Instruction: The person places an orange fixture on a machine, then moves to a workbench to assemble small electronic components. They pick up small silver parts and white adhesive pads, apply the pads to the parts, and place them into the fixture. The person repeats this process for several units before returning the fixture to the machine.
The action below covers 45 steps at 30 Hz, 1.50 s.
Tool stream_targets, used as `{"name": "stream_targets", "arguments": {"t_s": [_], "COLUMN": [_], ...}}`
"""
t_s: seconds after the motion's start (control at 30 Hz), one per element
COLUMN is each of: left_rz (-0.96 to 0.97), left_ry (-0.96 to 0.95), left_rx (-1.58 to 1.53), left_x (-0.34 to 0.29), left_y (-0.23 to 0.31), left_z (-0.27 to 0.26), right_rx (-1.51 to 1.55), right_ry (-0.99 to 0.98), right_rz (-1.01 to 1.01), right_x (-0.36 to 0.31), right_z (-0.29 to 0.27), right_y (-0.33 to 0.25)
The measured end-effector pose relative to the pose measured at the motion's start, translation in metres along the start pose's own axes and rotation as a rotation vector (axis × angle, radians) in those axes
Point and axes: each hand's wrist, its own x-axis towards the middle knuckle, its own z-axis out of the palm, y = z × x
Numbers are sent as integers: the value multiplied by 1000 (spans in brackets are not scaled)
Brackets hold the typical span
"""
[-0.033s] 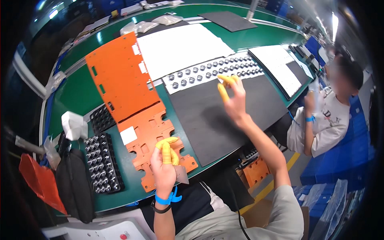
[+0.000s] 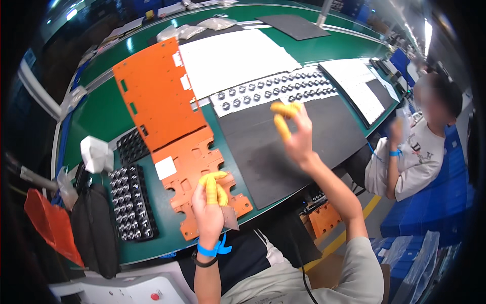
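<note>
Left hand (image 2: pixel 207 207): fingers curled, gripping thin grey plate (image 2: pixel 231 218) at orange board (image 2: pixel 243 204)'s near end. Right hand (image 2: pixel 298 136): above black mat (image 2: pixel 253 167), thumb and fingers narrowly parted; contents, cannot tell.

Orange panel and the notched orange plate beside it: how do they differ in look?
The orange panel has mostly straight edges, while the notched orange plate has cutouts along its sides. The panel looks brighter; the plate looks paler. No hand covers the panel, whereas the left hand is in front of part of the plate. Both are orange.
</note>
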Motion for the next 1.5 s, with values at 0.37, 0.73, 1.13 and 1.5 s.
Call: {"name": "stream_targets", "arguments": {"t_s": [0.37,0.73,1.13,1.5], "left_rz": [-203,348,212,119], "left_ry": [55,315,532,547], "left_rx": [-663,714,1331,1363], "left_x": [-12,14,45,55], "left_y": [24,44,26,27], "left_z": [9,-10,-53,-69], "right_rx": [316,-144,-665,-700], "right_ry": [-351,-162,-250,-241], "right_rz": [-170,-176,-81,-53], "right_x": [-51,-27,-2,-1], "right_z": [15,-16,-8,0], "right_y": [-149,-78,110,118]}}
